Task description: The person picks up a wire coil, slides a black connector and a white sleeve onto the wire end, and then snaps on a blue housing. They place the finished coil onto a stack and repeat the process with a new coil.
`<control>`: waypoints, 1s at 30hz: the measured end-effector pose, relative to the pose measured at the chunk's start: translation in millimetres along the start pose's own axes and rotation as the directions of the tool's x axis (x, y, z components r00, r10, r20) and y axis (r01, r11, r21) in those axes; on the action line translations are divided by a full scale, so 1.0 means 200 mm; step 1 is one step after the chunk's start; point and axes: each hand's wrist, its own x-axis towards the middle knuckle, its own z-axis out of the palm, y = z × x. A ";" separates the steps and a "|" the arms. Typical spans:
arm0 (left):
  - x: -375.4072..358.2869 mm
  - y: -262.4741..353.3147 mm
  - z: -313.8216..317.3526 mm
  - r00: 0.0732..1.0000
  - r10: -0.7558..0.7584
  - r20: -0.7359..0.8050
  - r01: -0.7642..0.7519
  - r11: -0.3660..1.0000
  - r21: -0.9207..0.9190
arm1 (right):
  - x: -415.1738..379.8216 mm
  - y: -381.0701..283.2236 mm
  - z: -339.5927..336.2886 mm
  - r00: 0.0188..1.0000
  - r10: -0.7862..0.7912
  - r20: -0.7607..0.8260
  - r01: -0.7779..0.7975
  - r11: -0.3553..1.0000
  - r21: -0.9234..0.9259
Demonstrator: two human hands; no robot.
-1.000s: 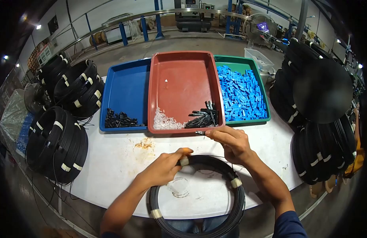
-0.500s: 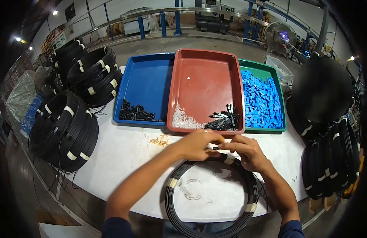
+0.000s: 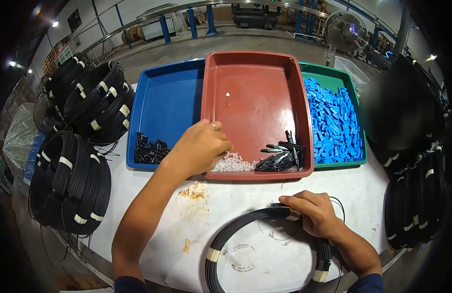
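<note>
My left hand is over the near left corner of the red tray, its fingers curled down at the pile of small clear plastic pieces. Its fingertips are hidden, so whatever they pinch does not show. My right hand is closed at the top of a coil of black cable, thumb and forefinger pinching a cable end with a dark tip. Pale tape bands wrap the coil, which lies at the table's front edge. Black connector pieces share the red tray with the clear ones.
On the left, a blue tray holds small black parts. A green tray with many blue clips stands on the right. Taped cable coils are stacked at the left, and more coils at the right.
My left hand has left the cable end beside my right hand and moved up and left to the clear pieces. My right hand has shifted slightly down and right, still holding the cable.
</note>
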 end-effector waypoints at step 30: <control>0.05 0.03 0.05 1.000 -0.020 -0.024 0.021 0.999 0.042 | 0.00 0.01 0.00 0.998 0.032 -0.052 -0.024 0.990 0.137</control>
